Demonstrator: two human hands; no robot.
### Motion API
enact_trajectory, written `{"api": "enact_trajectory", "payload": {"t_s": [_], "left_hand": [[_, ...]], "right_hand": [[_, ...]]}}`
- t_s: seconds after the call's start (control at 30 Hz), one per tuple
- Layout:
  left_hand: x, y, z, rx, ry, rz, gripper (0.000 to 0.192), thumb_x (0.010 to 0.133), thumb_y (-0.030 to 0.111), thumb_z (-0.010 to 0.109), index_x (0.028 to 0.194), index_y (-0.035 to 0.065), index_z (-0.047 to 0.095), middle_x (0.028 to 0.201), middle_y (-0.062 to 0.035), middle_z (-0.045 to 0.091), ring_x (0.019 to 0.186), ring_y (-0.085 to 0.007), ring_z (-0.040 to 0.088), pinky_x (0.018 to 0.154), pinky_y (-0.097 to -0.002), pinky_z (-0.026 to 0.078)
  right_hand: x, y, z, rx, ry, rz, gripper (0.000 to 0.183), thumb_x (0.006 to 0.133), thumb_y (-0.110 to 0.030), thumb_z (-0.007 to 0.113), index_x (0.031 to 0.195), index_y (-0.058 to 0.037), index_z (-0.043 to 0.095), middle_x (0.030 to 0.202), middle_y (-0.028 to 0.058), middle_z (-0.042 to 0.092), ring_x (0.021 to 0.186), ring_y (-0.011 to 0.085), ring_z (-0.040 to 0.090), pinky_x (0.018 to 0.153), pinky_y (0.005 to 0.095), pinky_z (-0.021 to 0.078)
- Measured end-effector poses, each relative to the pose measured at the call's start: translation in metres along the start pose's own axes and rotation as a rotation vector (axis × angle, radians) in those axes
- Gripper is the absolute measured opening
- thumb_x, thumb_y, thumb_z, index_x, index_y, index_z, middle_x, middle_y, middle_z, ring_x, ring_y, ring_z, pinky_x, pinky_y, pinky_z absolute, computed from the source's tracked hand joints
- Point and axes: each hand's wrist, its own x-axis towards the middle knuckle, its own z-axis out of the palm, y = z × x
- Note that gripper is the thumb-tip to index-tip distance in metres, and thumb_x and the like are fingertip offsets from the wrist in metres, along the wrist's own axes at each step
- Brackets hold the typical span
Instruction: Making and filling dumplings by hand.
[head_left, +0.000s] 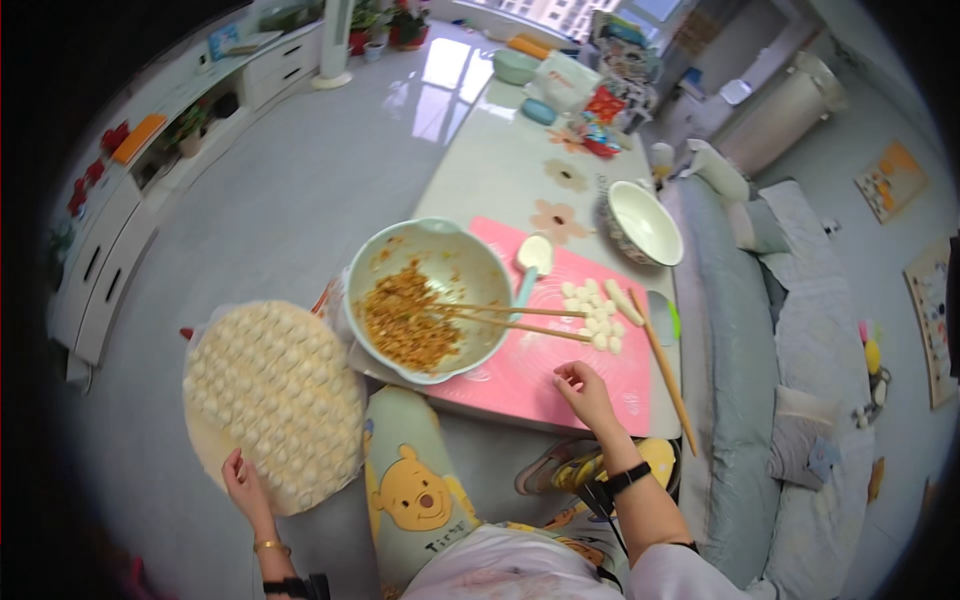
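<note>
My left hand (244, 484) hovers at the near left edge of a round tray (206, 442) covered with rows of small white dumplings (277, 390); its fingers are loosely bent and nothing shows in them. Over the near part of a pink silicone mat (495, 375) is my right hand (585, 394), fingers half curled, with no object visible between them. A large bowl (480, 262) of minced filling (412, 322) stands left of it, with wooden chopsticks (540, 310) laid across its rim. Several dough pieces (596, 319) lie on the mat beside a dough roll (624, 302).
A rolling pin (664, 367) overhangs the table's near right edge. Beside it lies a scraper (661, 315) with a green edge. A flour scoop (535, 255) rests behind the bowl. An enamel-like white bowl (645, 225) stands farther back, near the sofa (742, 360).
</note>
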Motion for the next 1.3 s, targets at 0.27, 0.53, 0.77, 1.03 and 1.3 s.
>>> {"api": "enact_trajectory", "payload": {"t_s": [0.27,0.53,0.77,1.03,1.3], "left_hand": [[-0.068,0.205,0.055,-0.324,-0.581,0.199,0.008,0.090,0.007,0.059,0.092,0.0005,0.063,0.091,-0.0058,0.064,0.083,-0.0129,0.059,0.078,-0.0265,0.047],[-0.139,0.302,0.145,-0.326,-1.217,0.282,0.018,0.089,0.009,0.063,0.105,0.0007,0.066,0.100,-0.0096,0.067,0.090,-0.0176,0.064,0.083,-0.0293,0.049],[-0.182,0.330,0.279,-0.095,-1.317,0.570,0.040,0.089,0.019,0.061,0.123,-0.0001,0.054,0.111,-0.0203,0.061,0.104,-0.0347,0.059,0.090,-0.0407,0.047],[-0.205,0.338,0.456,0.088,-0.930,0.708,0.022,0.084,0.012,0.060,0.103,0.0010,0.060,0.098,-0.0180,0.062,0.091,-0.0353,0.061,0.081,-0.0445,0.048],[-0.207,0.350,0.450,0.364,-1.067,0.554,0.021,0.078,0.019,0.070,0.088,0.0031,0.062,0.085,-0.0136,0.064,0.082,-0.0298,0.064,0.073,-0.0401,0.049]], "right_hand": [[0.074,0.035,0.009,0.019,0.196,0.015,0.022,0.081,-0.016,0.069,0.097,-0.0014,0.065,0.089,0.0116,0.067,0.079,0.0211,0.064,0.072,0.0326,0.0510],[0.070,0.092,-0.030,0.090,0.466,0.113,0.019,0.078,-0.007,0.062,0.095,-0.0021,0.066,0.083,0.0119,0.065,0.074,0.0224,0.062,0.069,0.0335,0.0496],[0.024,0.173,-0.125,-0.361,0.783,0.190,0.027,0.078,-0.010,0.065,0.104,-0.0050,0.063,0.098,0.0132,0.061,0.094,0.0303,0.057,0.085,0.0404,0.0454],[0.002,0.228,-0.161,-0.188,0.499,0.283,0.035,0.076,-0.010,0.069,0.109,-0.0045,0.061,0.105,0.0152,0.058,0.099,0.0339,0.055,0.089,0.0407,0.0445],[0.002,0.238,-0.166,-0.156,0.510,0.220,0.026,0.080,-0.009,0.068,0.103,-0.0051,0.055,0.104,0.0184,0.055,0.096,0.0390,0.054,0.085,0.0457,0.0454]]}}
